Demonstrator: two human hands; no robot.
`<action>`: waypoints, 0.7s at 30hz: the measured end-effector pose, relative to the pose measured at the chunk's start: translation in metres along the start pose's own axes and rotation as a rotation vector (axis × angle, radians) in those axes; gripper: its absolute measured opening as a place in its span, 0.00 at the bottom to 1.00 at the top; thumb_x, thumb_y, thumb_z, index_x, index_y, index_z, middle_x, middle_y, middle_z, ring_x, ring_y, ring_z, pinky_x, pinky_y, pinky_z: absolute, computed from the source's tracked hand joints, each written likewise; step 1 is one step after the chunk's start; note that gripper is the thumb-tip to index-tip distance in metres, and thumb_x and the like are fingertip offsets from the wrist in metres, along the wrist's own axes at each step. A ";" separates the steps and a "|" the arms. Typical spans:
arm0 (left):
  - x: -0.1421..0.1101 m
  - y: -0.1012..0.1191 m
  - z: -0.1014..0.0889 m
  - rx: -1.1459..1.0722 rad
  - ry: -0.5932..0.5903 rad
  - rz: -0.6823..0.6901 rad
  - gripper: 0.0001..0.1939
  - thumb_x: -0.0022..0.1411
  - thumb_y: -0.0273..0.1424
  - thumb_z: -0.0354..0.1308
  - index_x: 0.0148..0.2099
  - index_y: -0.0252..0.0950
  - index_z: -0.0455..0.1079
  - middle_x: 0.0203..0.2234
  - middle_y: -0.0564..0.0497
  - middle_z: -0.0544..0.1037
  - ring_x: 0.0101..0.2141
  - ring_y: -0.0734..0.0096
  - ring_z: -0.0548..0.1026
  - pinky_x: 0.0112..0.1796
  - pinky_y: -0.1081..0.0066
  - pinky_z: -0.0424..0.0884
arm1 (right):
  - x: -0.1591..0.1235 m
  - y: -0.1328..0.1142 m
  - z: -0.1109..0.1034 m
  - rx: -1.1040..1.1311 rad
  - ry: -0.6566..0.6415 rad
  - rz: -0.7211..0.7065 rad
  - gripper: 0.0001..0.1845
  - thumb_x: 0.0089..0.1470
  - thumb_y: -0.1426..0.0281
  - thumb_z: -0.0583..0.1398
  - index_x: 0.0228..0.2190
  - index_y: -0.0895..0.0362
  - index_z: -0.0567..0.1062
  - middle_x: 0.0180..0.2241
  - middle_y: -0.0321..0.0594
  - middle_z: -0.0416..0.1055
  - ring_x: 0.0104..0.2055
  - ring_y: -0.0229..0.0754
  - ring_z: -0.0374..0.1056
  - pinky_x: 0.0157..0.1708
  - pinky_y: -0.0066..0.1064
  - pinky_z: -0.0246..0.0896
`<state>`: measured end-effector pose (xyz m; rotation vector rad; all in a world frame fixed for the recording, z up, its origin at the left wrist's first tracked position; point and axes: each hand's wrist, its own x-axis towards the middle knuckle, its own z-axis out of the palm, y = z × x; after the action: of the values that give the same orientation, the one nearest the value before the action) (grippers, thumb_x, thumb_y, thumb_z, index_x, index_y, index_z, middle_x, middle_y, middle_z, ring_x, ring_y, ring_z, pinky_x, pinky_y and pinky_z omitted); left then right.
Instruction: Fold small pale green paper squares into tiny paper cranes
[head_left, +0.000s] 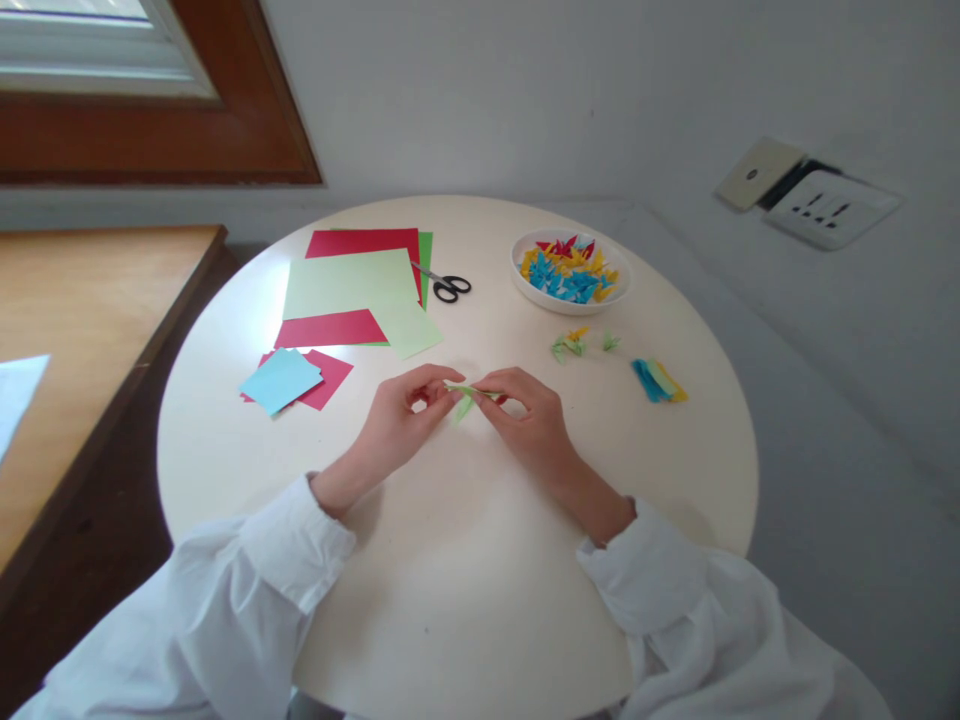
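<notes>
A small piece of folded light green paper (465, 404) is pinched between my two hands over the middle of the round white table (450, 600). My left hand (401, 415) grips its left side with thumb and fingertips closed. On the other side my right hand (532, 420) pinches it the same way. Part of the paper hangs down as a pointed flap; the fingers hide the rest. Beyond my right hand lie a few small folded paper cranes, light green (568, 346) and yellow (578, 333), with one more green crane (611, 342) apart.
A white dish (547, 301) of blue, yellow and red cranes stands at the back right. Scissors (447, 288) lie beside large red and green sheets (345, 280). Paper squares (281, 380) are at left, folded blue and yellow pieces (660, 381) at right. A wooden table (112, 300) stands nearby.
</notes>
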<state>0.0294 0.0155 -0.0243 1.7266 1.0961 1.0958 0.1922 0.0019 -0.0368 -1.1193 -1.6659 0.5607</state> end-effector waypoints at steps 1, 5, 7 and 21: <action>0.000 0.001 -0.001 -0.005 -0.014 -0.007 0.06 0.55 0.33 0.58 0.34 0.36 0.72 0.19 0.54 0.70 0.22 0.76 0.67 0.26 0.74 0.63 | 0.000 0.001 0.000 -0.013 -0.001 -0.006 0.04 0.51 0.69 0.59 0.27 0.54 0.75 0.29 0.39 0.74 0.33 0.39 0.69 0.29 0.31 0.66; -0.001 0.005 -0.002 -0.010 -0.041 -0.022 0.08 0.55 0.34 0.58 0.30 0.34 0.73 0.22 0.51 0.76 0.24 0.73 0.71 0.27 0.73 0.66 | 0.001 0.001 0.000 0.060 0.006 0.035 0.02 0.47 0.69 0.61 0.26 0.53 0.74 0.31 0.39 0.73 0.35 0.39 0.69 0.33 0.32 0.67; -0.001 0.006 -0.002 -0.013 -0.048 -0.018 0.08 0.55 0.34 0.58 0.31 0.34 0.73 0.23 0.50 0.77 0.25 0.72 0.72 0.27 0.73 0.67 | 0.002 0.000 -0.001 0.167 -0.005 0.098 0.05 0.44 0.67 0.63 0.26 0.53 0.72 0.35 0.40 0.72 0.39 0.40 0.69 0.37 0.33 0.67; -0.003 0.006 -0.003 -0.140 -0.121 -0.031 0.10 0.54 0.36 0.60 0.31 0.34 0.75 0.27 0.47 0.78 0.27 0.70 0.73 0.27 0.72 0.68 | 0.002 -0.007 -0.006 0.422 -0.165 0.146 0.09 0.45 0.65 0.64 0.24 0.54 0.69 0.30 0.36 0.73 0.35 0.37 0.70 0.39 0.32 0.67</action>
<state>0.0269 0.0113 -0.0189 1.6380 0.9459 1.0116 0.1950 -0.0002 -0.0275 -0.9042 -1.5139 1.0679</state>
